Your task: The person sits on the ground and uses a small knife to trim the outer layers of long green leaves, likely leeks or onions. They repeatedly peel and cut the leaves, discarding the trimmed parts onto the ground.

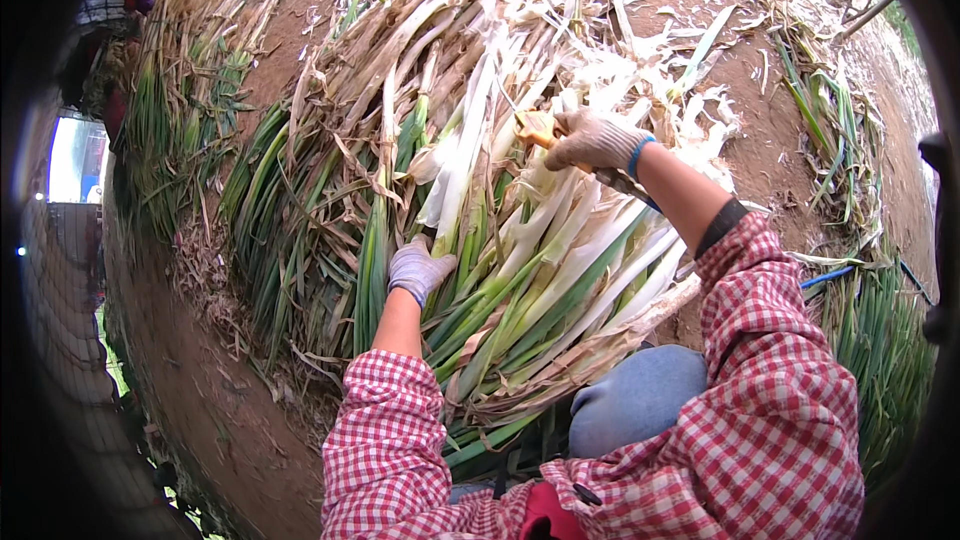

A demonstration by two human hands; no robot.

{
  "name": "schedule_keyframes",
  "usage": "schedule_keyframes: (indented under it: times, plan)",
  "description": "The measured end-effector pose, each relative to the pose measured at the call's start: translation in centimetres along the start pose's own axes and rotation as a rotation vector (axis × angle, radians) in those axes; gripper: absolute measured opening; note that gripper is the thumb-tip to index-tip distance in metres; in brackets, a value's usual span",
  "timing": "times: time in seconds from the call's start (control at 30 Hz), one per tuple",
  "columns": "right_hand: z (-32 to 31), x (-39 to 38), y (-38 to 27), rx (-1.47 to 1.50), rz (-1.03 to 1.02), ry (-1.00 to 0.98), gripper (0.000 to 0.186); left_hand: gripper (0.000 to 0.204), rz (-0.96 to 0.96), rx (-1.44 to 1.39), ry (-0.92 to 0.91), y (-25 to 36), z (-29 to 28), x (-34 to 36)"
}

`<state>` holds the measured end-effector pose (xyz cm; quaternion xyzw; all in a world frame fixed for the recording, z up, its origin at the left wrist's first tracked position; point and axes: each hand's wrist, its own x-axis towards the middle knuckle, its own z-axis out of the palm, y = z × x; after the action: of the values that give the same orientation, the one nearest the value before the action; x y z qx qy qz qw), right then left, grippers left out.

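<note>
A big heap of long leeks [520, 240] with white stalks and green leaves lies across my lap and the ground. My left hand [417, 270], in a grey knit glove, presses on the green leaf end of the stalks at the heap's left. My right hand [592, 140], also gloved, is closed around a small knife with a yellow-orange handle [537, 130], held over the white ends of the leeks. Both sleeves are red-and-white check.
Brown bare soil [770, 130] surrounds the heap. More leeks with dry outer leaves [290, 170] are piled at the left and back. Peeled white skins [640, 50] litter the far side. A green bundle [880, 350] lies at the right. Another person [120, 0] crouches far left.
</note>
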<state>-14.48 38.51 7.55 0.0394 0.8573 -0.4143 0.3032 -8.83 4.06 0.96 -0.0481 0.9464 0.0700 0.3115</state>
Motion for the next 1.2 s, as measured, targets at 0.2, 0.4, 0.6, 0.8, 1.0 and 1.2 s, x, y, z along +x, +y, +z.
schedule_keyframes:
  times: [0.2,0.4,0.6,0.8,1.0,1.2]
  plan:
    - [-1.3,5.6,0.2,-0.017,-0.035,0.186,0.045,0.073,-0.019,-0.018,0.003,-0.2,0.5,0.5]
    - [0.9,4.7,0.2,-0.090,-0.096,0.108,0.041,0.074,-0.032,-0.031,-0.026,-0.1,0.1,0.1]
    - [0.1,5.9,0.2,0.004,-0.033,0.208,0.038,0.077,-0.023,-0.022,-0.030,0.2,0.0,0.3]
    - [0.5,6.5,-1.2,-0.138,0.045,0.108,0.049,0.083,-0.044,-0.018,-0.057,0.1,-0.3,0.0]
    - [1.7,6.8,-1.2,-0.221,-0.032,0.157,0.054,0.079,0.000,-0.035,-0.013,-0.1,-0.1,-0.4]
    - [0.5,5.0,-0.9,-0.107,0.027,0.208,0.046,0.073,0.023,-0.003,0.083,0.0,0.1,-1.2]
